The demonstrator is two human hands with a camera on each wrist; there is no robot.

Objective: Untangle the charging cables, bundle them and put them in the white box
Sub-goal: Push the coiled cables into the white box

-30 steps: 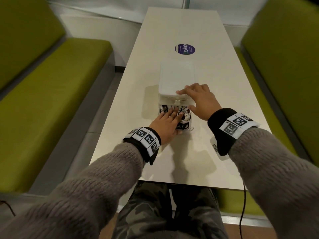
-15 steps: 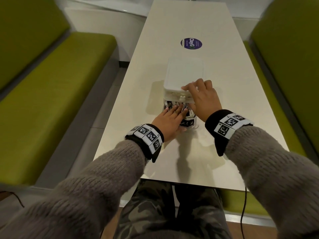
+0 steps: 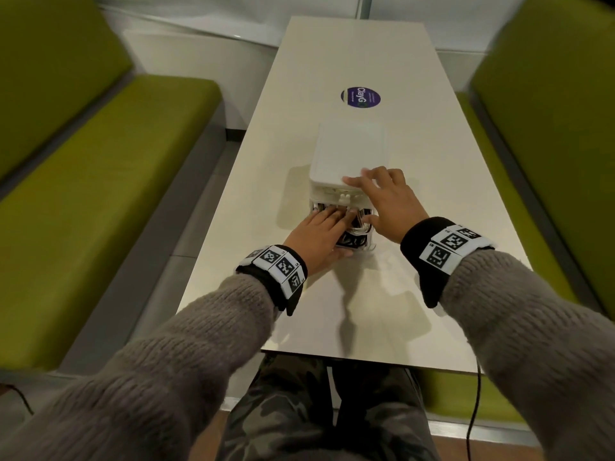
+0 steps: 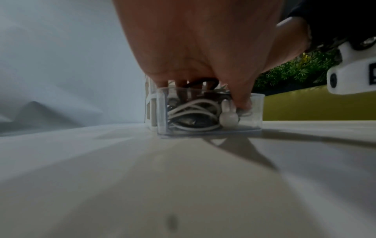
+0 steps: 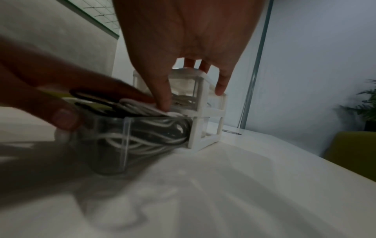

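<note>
A white box [image 3: 349, 151] with a frame of drawers stands mid-table. Its clear lower drawer [image 4: 257, 111] is pulled out toward me, packed with coiled white and black charging cables [image 5: 154, 133]. My left hand [image 3: 319, 234] lies flat on the cables [image 4: 193, 109], fingers straight and pressing down, thumb at the drawer's front by a small white rabbit-shaped piece [image 4: 227, 117]. My right hand [image 3: 389, 201] spreads its fingers on the box's front top edge, while its thumb [image 5: 162, 96] touches the cables below.
The long white table [image 3: 432, 327] carries a round purple sticker [image 3: 360, 98] beyond the box. Green benches [image 3: 83, 194] run along both sides. A thin black cord [image 3: 474, 404] hangs off the table's near right corner.
Both hands stay at the box. The left fingers have slid slightly deeper over the cables toward the box; the right hand holds its place on the top edge.
</note>
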